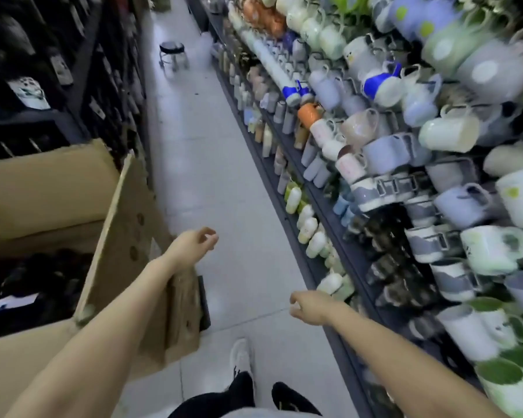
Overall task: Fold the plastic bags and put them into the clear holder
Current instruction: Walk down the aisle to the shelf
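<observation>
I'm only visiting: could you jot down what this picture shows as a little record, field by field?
place: shop aisle with a pale floor
left hand: holds nothing, fingers loosely curled
right hand: holds nothing, fingers loosely curled
person's left: open cardboard box
person's right: shelves crowded with mugs
far end: round stool
plastic bags, clear holder: not in view

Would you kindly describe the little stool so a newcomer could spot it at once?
Follow the pale aisle floor to its far end. The stool stands there, beside the mug shelves. Only it has a round black seat on metal legs.
</observation>
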